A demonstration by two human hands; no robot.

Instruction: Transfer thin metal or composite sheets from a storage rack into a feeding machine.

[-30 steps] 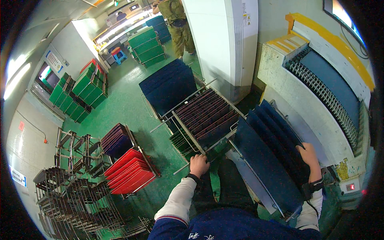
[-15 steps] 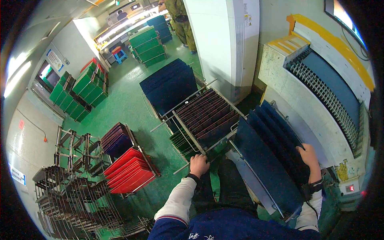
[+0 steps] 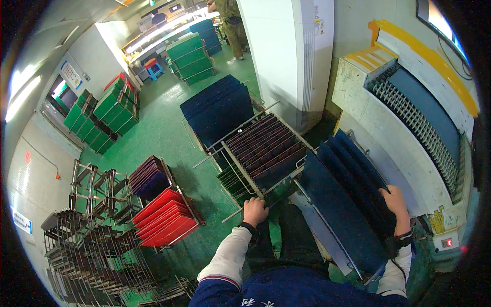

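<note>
My left hand (image 3: 255,211) is closed round the near corner of a metal rack (image 3: 239,169) that holds several thin upright dark panels (image 3: 268,146). My right hand (image 3: 393,200) grips the right upper edge of a second rack, with its thumb toward the panels; the exact grip is partly hidden. In that second rack (image 3: 327,230), several large dark blue panels (image 3: 341,202) stand on edge with gaps between them. It stands just right of my legs, beside the machine.
At right is a machine with a roller conveyor (image 3: 414,123) carrying a blue panel. Racks of blue (image 3: 217,110), red (image 3: 166,220) and green panels (image 3: 189,56) stand about. Bare metal racks (image 3: 92,245) are at left. A white column (image 3: 279,56) rises ahead; a person (image 3: 230,25) stands beyond.
Both my hands keep their places on the racks. In the background, the standing person's legs have shifted slightly.
</note>
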